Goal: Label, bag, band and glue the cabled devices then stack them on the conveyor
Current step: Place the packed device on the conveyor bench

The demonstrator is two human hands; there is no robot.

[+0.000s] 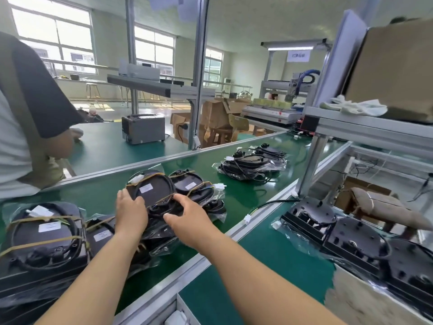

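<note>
A black round device (153,192) with a white label, coiled cable and rubber bands, wrapped in a clear bag, sits on top of a stack on the green conveyor belt (246,198). My left hand (131,213) lies on its left side with the fingers curved over the edge. My right hand (187,213) holds its near right side, thumb pointing left. Another bagged, banded device (193,185) lies just behind it. A larger bagged stack (44,240) sits at the near left.
More bagged devices (251,164) lie farther down the belt. Unbagged black devices (332,233) stand in a row on the bench at right, beside an aluminium frame post (311,165). A person (30,118) stands across the belt at left. A grey box (143,129) sits beyond.
</note>
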